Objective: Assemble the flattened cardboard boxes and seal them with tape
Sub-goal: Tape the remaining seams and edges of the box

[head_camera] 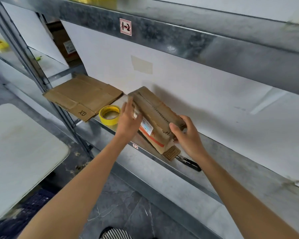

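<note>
A small assembled cardboard box (155, 114) with a white label and an orange stripe stands tilted on the metal shelf (162, 157). My left hand (128, 118) lies with straight fingers against the box's left end. My right hand (185, 133) grips the box's near right corner, fingers curled over its top. A roll of yellow tape (109, 115) sits on the shelf just left of my left hand. Further left lies a flattened cardboard box (83, 98) marked "GX".
Black scissors (190, 163) lie on the shelf's front edge, under my right wrist. An upper shelf beam (179, 37) hangs overhead. A white table (21, 152) stands at the lower left. A white back panel (197, 87) closes the shelf behind.
</note>
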